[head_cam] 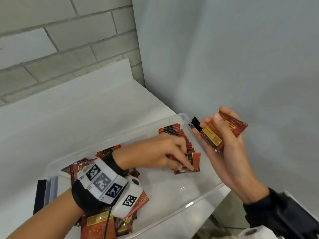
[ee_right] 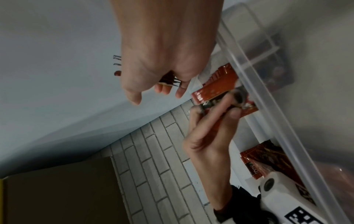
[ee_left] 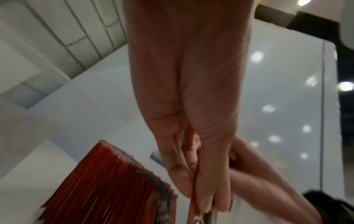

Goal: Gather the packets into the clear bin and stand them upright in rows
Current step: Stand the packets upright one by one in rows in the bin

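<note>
A clear bin (head_cam: 198, 202) stands on the white counter. A row of upright red packets (head_cam: 174, 133) runs along its far right end, also seen in the left wrist view (ee_left: 114, 181). My left hand (head_cam: 183, 163) reaches into the bin and pinches one red packet (head_cam: 194, 161) at the near end of that row, the packet leaning. My right hand (head_cam: 217, 131) hovers just right of the bin, gripping a small stack of packets (head_cam: 212, 137). Loose packets (head_cam: 101, 225) lie piled at the bin's near left end, partly hidden under my left wrist.
A black and grey flat stack (head_cam: 44, 194) sits outside the bin's left end. A black latch (head_cam: 196, 123) is on the bin's far corner. Brick wall behind, plain grey wall to the right. A paper roll (head_cam: 253, 232) lies below the counter edge.
</note>
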`<move>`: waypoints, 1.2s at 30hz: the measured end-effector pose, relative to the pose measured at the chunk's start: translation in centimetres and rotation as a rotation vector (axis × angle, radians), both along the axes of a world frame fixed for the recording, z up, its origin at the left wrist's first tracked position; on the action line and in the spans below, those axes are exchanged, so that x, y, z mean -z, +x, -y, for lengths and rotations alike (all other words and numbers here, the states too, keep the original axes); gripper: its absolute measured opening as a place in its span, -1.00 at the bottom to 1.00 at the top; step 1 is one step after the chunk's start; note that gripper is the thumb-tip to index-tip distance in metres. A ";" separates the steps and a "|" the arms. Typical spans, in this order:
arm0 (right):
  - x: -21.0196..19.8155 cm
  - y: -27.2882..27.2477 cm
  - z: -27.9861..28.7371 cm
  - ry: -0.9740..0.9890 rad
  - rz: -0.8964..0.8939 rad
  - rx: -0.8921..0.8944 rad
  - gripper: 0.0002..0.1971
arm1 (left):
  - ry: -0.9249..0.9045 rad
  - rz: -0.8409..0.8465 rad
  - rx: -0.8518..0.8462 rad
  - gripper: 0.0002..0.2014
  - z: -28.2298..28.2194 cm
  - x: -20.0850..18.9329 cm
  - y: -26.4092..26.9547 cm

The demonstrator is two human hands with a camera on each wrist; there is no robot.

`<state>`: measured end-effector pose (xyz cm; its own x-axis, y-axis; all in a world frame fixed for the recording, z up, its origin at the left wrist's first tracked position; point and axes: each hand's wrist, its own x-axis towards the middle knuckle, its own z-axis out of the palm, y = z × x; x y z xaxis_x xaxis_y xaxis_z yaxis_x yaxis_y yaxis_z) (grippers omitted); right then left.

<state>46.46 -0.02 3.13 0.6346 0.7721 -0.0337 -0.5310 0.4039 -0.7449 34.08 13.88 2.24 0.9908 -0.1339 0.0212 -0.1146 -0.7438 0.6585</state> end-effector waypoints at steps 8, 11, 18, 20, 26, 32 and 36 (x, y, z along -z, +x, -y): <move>0.0 0.0 0.1 -0.012 -0.022 -0.055 -0.66 | 0.388 0.163 0.136 -0.82 1.4 2.9 1.1; 0.0 0.1 0.1 -0.017 -0.024 -0.068 -0.67 | 0.554 0.251 0.077 -0.83 1.1 2.8 1.3; -0.1 0.2 0.0 -0.041 -0.022 -0.089 -0.67 | 0.618 0.308 0.016 -0.75 1.0 2.8 1.4; -0.1 0.2 0.1 -0.037 -0.042 -0.098 -0.68 | 0.607 0.287 -0.008 -0.79 1.1 2.9 1.4; -0.2 0.3 0.2 -0.008 -0.118 -0.143 -0.71 | 0.654 0.156 -0.055 -0.78 1.0 3.4 1.1; -0.3 0.4 0.4 0.001 -0.168 -0.181 -0.62 | 0.601 0.101 -0.014 -0.73 0.9 3.3 1.0; -0.2 0.4 0.3 0.015 -0.179 -0.214 -0.53 | 0.581 0.160 0.001 -0.73 0.9 3.5 1.1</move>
<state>46.90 -0.37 3.31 0.4421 0.8892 -0.1180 -0.7280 0.2789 -0.6262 35.19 12.96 -1.25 0.9812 -0.1691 0.0934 -0.1796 -0.9765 0.1188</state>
